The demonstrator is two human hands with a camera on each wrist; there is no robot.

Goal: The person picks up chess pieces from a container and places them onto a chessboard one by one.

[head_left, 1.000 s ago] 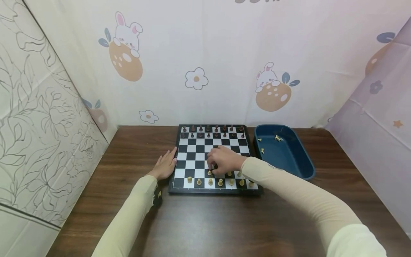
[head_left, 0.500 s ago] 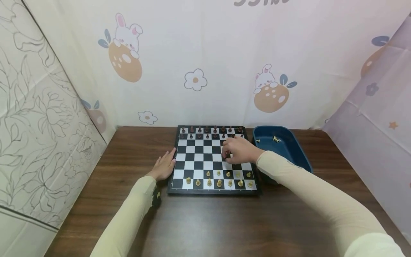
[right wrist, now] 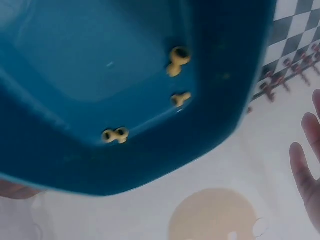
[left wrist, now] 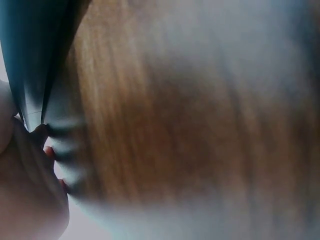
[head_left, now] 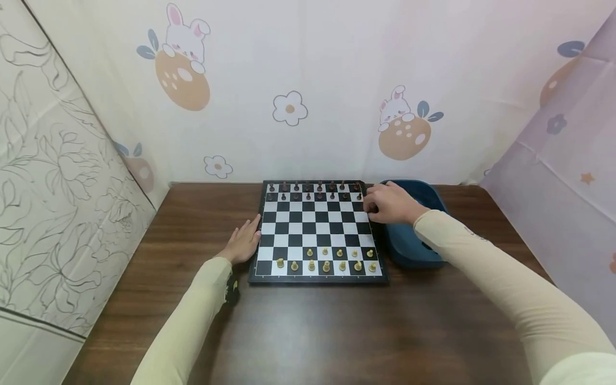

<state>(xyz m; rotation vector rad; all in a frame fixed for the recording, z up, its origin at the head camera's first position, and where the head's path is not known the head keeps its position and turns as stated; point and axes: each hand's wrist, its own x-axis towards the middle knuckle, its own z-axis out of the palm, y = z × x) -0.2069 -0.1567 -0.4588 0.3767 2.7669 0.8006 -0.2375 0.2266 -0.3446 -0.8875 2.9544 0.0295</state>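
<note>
A black-and-white chessboard [head_left: 316, 216] lies on the table in the head view. My left hand [head_left: 243, 240] rests flat at its left edge, fingers extended and touching the rim. In the left wrist view part of that hand [left wrist: 30, 190] shows beside the blurred board edge. My right hand [head_left: 392, 203] hovers over the left rim of a blue tray [head_left: 409, 255], just right of the board. Its fingers [right wrist: 302, 167] are apart and nothing shows between them in the right wrist view. Inside the tray lie yellow chess pieces, including a pawn [right wrist: 181, 99].
Dark red chess pieces [head_left: 308, 196] fill two far rows of the board. Several yellow pieces [head_left: 326, 266] stand in its nearest row, with yellow pawns [head_left: 339, 253] in front of them. A brown wooden table [head_left: 298, 331] reaches a patterned curtain [head_left: 332, 133] behind.
My right hand has moved from beside a yellow pawn on the board, back and to the right, to the tray's rim. The pawn stays on the board. My left hand keeps its place.
</note>
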